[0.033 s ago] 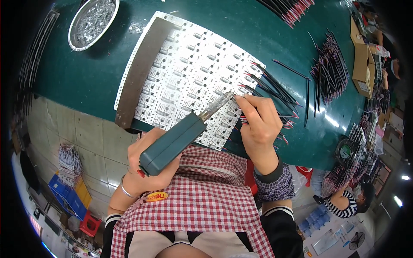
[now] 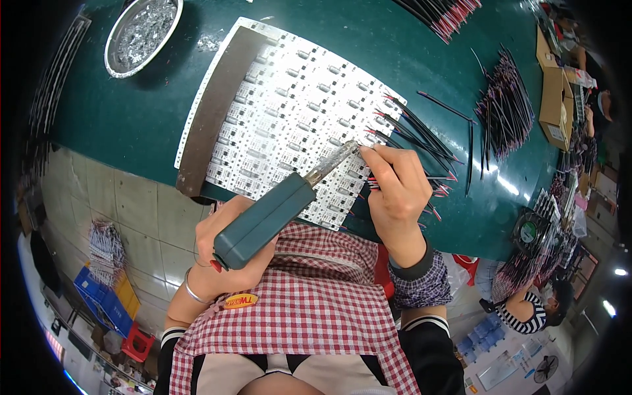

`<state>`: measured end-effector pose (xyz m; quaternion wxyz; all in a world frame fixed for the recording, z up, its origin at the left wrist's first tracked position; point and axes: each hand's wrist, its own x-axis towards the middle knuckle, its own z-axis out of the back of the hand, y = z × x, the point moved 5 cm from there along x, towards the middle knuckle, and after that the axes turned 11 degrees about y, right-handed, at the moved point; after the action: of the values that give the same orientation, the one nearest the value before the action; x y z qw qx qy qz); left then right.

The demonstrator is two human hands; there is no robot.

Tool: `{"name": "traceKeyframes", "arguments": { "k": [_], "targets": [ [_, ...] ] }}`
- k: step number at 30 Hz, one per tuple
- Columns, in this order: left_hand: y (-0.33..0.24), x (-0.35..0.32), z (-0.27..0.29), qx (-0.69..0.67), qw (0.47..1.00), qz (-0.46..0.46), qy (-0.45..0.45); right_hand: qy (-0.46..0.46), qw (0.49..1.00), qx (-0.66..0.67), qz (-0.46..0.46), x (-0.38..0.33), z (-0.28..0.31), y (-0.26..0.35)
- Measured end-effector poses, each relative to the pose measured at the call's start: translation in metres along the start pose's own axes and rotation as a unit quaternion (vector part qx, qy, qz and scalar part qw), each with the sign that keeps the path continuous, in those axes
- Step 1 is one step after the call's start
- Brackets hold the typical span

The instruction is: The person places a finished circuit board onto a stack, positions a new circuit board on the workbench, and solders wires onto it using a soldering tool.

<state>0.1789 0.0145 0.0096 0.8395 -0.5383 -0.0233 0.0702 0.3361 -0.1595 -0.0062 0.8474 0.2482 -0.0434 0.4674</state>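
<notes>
Head view: soldering wires onto a panel of boards on the green counter.
Left hand wrapped around the iron, tip at the panel; right hand pinching a wire there. Right-edge boards carry wires; most of the panel looks bare, so much seems left.

The worktop was dark green. The circuit board panel was white, speckled black. The soldering iron had a teal handle. The wires were black, tipped red. The apron was red-and-white checked. At ten o'clock, the bowl was silver.
</notes>
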Motion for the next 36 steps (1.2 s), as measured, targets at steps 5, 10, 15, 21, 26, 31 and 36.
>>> {"name": "traceKeyframes", "arguments": {
  "k": [5, 10, 15, 21, 26, 31, 36],
  "targets": [
    [0.001, -0.006, -0.001, -0.004, 1.000, 0.027, 0.002, 0.002, 1.000, 0.004, -0.001, 0.001, 0.000, 0.001],
    [0.009, -0.017, -0.003, 0.003, 1.000, 0.019, -0.012, 0.000, 1.000, 0.006, -0.002, 0.001, 0.000, -0.001],
    [0.003, -0.012, -0.001, 0.007, 1.000, 0.013, -0.009, -0.003, 1.000, 0.012, -0.003, 0.001, 0.000, -0.003],
    [-0.001, -0.005, -0.001, 0.034, 0.999, -0.020, 0.001, 0.004, 1.000, 0.002, 0.002, 0.000, 0.000, -0.002],
    [-0.002, -0.004, 0.000, 0.044, 0.998, -0.044, -0.002, 0.012, 0.999, -0.040, 0.028, 0.003, 0.001, 0.004],
    [0.011, -0.026, -0.002, 0.001, 1.000, 0.030, -0.003, 0.012, 0.999, -0.023, 0.019, 0.003, 0.002, 0.005],
    [0.014, -0.032, 0.004, -0.016, 0.997, 0.061, -0.039, 0.005, 1.000, -0.007, 0.010, 0.000, 0.009, 0.004]
  ]
}}
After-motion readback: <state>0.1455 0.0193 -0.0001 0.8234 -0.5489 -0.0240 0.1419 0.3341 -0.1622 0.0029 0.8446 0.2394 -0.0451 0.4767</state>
